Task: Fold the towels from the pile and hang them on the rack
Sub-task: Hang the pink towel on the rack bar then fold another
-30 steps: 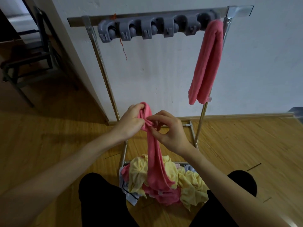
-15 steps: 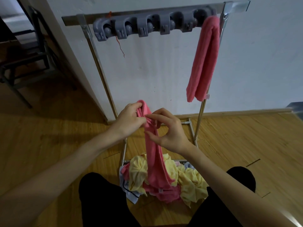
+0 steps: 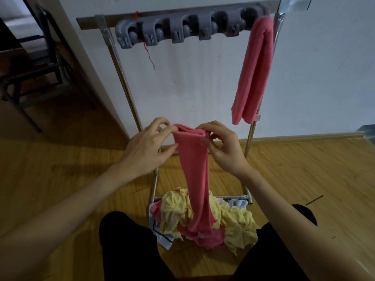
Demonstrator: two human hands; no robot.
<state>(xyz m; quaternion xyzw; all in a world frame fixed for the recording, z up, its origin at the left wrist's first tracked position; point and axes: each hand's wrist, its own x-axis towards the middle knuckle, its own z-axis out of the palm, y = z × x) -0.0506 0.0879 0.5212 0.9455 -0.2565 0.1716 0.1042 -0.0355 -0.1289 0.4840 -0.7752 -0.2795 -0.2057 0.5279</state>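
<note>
A pink towel (image 3: 195, 175) hangs as a long folded strip in front of me. My left hand (image 3: 148, 148) pinches its top left corner and my right hand (image 3: 222, 146) pinches its top right corner, the top edge stretched flat between them. The strip's lower end reaches the pile of yellow, pink and white towels (image 3: 205, 218) on the floor between my knees. The metal rack (image 3: 119, 63) stands against the wall, with a grey row of clips (image 3: 182, 27) on its top bar. Another folded pink towel (image 3: 253, 69) hangs from the right end.
A white wall stands behind the rack. Wooden floor lies all around. A dark metal chair (image 3: 38, 72) stands at the far left. My black-trousered knees (image 3: 125, 244) frame the pile. A loose red thread (image 3: 149, 54) dangles from the rack's left side.
My hands have moved apart and spread the towel's bunched top into a flat edge. The view has shifted so the rack sits further right.
</note>
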